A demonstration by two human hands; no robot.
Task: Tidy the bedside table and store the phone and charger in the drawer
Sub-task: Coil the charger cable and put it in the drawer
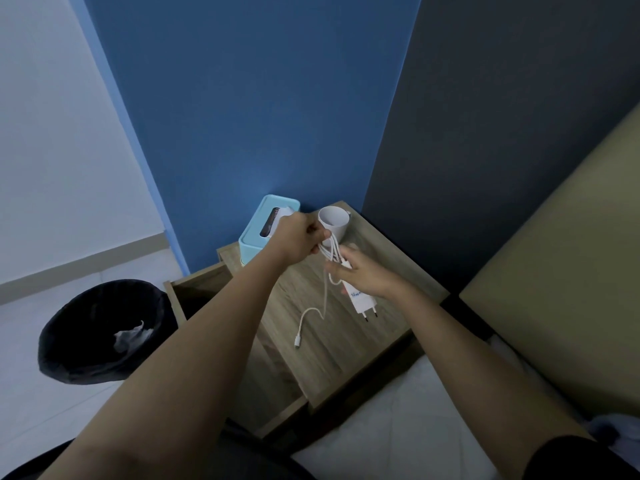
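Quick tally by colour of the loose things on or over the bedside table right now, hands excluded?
White: 2, the cup and the charger with its cable
Light blue: 1, the tissue box
Total: 3
No phone shows in this view.

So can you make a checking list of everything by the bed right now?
Surface: wooden bedside table, top mostly bare.
Job's things: white charger in the right hand; drawer open; phone not seen.
Clutter: white mug and blue tissue box at the back.
Hands: left hand pinches the cable loops; right hand holds the plug.
Cables: white cable, partly coiled, its end trailing onto the table.
Surroundings: black bin on the floor, blue wall, bed.
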